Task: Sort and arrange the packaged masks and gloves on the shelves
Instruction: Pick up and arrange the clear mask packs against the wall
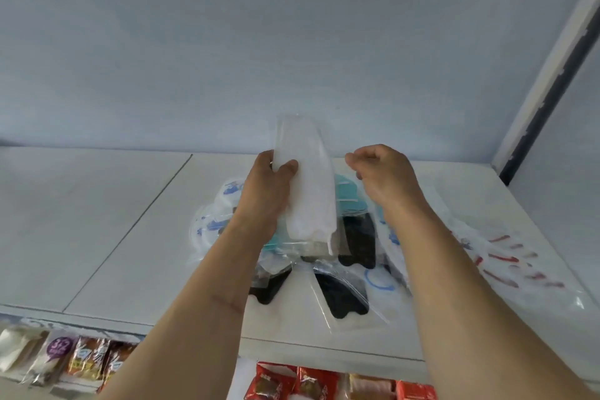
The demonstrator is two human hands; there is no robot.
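Pale blue wall stands behind a white shelf top [97,221], on which both hands work. The left hand [271,182] grasps a white packet [308,185] near its far end, thumb across the face, fingers behind, holding it raised and upright over a pile of clear bags [344,256] lying beneath and between the wrists. The right hand [383,172] hovers just beside the packet, fingers loosely curled, holding nothing. The packet appears light and soft inside slippery film; a grip across its width should serve better than its edge. Black, teal and white contents show through the overlapping bags, which would likely slide against one another. Snack packets [84,357] hang below the shelf's near edge, under the forearms, clear of the work.
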